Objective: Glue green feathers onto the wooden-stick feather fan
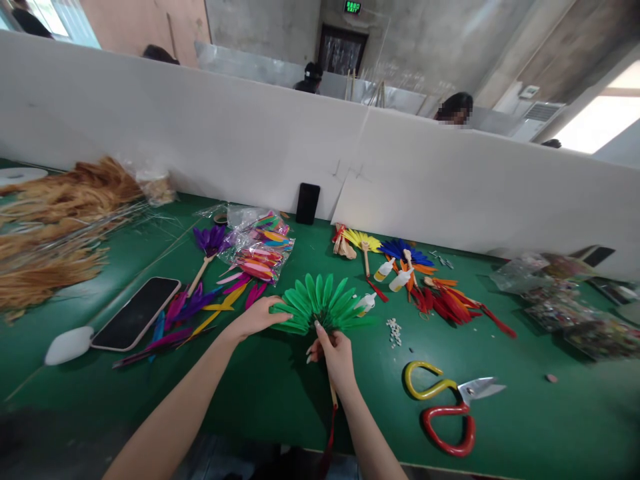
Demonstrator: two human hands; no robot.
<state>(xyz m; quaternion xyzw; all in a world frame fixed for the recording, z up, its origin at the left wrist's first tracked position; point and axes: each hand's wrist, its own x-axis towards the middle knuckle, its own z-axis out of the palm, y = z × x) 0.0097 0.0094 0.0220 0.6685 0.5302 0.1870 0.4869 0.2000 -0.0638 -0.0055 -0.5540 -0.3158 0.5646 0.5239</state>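
A green feather fan [320, 303] lies spread on the green desk [525, 427], just past both hands. The left hand [257, 319] rests at the fan's nine o'clock edge, fingers stretched flat and touching the outer feathers, not clenched. The right hand [336, 355] sits at the fan's six o'clock, fingertips pinched on the base where the feathers gather; a thin wooden handle [333, 395] runs back from under it toward the desk edge. At the fan's three o'clock, just beside it, lies a small white glue bottle [366, 303]. Farther toward four o'clock, scissors with yellow and red handles [445, 407] lie with the blades pointing right, and a small heap of white beads [395, 331] sits between them and the fan. At nine o'clock, loose purple, pink and yellow feathers [200, 313] lie scattered beside a black smartphone [136, 313]. At eleven o'clock a clear bag of coloured feathers [257, 250] rests near the white partition [200, 140].
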